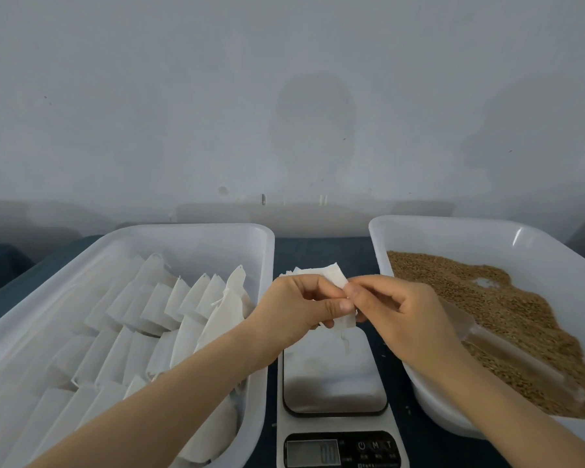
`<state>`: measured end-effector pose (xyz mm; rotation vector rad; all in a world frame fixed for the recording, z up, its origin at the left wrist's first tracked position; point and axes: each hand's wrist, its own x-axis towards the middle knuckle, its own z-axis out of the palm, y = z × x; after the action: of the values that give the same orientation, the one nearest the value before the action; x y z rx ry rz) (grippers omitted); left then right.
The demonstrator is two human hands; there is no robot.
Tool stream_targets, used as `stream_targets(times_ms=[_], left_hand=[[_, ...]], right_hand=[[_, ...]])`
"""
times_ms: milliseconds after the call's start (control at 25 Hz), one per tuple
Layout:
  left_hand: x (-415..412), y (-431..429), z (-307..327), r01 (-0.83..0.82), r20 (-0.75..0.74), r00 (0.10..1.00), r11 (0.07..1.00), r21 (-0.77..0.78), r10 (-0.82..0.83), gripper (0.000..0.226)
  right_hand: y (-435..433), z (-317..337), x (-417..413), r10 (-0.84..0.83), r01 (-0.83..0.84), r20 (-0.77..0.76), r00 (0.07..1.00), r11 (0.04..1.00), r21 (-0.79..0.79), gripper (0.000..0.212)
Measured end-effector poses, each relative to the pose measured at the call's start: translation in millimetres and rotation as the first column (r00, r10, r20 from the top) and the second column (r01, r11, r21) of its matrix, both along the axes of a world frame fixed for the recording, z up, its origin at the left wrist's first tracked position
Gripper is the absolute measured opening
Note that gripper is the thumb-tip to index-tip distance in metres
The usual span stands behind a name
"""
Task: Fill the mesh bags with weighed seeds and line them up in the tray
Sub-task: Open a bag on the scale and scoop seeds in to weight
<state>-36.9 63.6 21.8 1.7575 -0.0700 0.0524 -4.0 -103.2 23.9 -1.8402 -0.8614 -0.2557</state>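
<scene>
Below a bare pale wall, a dark blue table carries a digital kitchen scale, with a white tray of overlapping mesh bags to its left and a tray of brown seeds to its right. Just above the scale's far end, the left hand and right hand each pinch an edge of one flat-looking mesh bag. To open it well, rub the two layers apart at the mouth and spread it wide before any seeds go in.
</scene>
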Motion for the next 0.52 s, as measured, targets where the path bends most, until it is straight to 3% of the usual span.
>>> stream_targets(times_ms=[280, 520], left_hand=[[-2.1, -0.5, 2.8, 0.032, -0.046, 0.998, 0.998, -0.053, -0.035, 0.007], [-3.1, -2.8, 4.1, -0.047, -0.107, 0.993, 0.997, -0.067, 0.040, 0.010]], right_hand=[[-2.2, -3.1, 6.6, -0.014, 0.014, -0.056, 0.998, 1.000, -0.012, 0.015], [0.2, -9.6, 7.8, -0.175, 0.176, 0.015, 0.984, 0.984, -0.041, 0.016]])
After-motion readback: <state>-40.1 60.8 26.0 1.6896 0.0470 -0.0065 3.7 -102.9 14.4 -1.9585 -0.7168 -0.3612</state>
